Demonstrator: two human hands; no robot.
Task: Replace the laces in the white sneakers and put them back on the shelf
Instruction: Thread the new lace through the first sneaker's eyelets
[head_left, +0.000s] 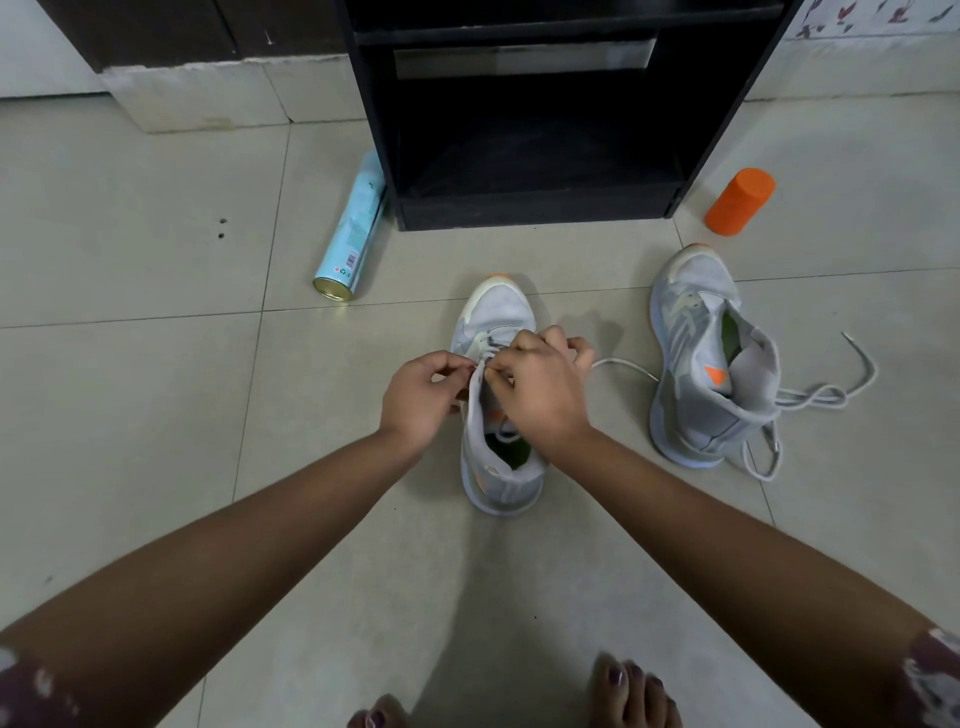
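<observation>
A white sneaker (496, 312) with an orange toe tip stands on the tiled floor in front of me, toe pointing away. My left hand (418, 397) pinches the edge of its eyelet flap. My right hand (540, 387) pinches the white lace (621, 364) at the eyelets; the lace's free end trails off to the right. The second white sneaker (701, 353) stands to the right, its tongue pulled open. A loose white lace (826, 397) lies in loops on the floor beside its heel. The black shelf (535, 208) stands just beyond the shoes, its lower compartment dark.
A pale blue spray can (348, 244) lies on the floor against the shelf's left side. An orange cylinder (740, 201) lies to the right of the shelf. My bare toes (631, 691) show at the bottom edge. A low tiled step (197, 93) runs along the far left.
</observation>
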